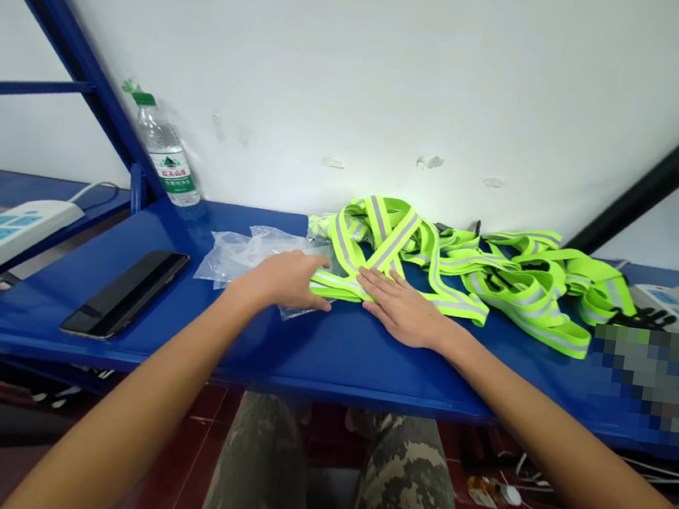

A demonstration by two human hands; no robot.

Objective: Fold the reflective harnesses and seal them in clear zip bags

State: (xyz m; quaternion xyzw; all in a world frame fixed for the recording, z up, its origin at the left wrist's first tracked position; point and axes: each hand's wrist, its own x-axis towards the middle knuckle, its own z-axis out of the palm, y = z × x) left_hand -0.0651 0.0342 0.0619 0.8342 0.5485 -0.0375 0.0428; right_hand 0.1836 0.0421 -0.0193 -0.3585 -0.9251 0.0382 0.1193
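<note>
The strap (460,304), green with a grey stripe, lies at the middle of the table (314,363), its loops toward the far side. The right hand (401,307) rests on its near band with the fingers stretched out and only slightly apart, it seems in order to keep the band flat. The left hand (287,279) is at the band's left end, thumb and forefinger apart around it, perhaps to keep the layers in line; how firmly they touch it, I cannot tell. Clear plastic (238,250) lies beside this hand. Other straps (532,299) are heaped at right; the phone (127,294) and bottle (169,155) stay at left, probably to be out of the way.
</note>
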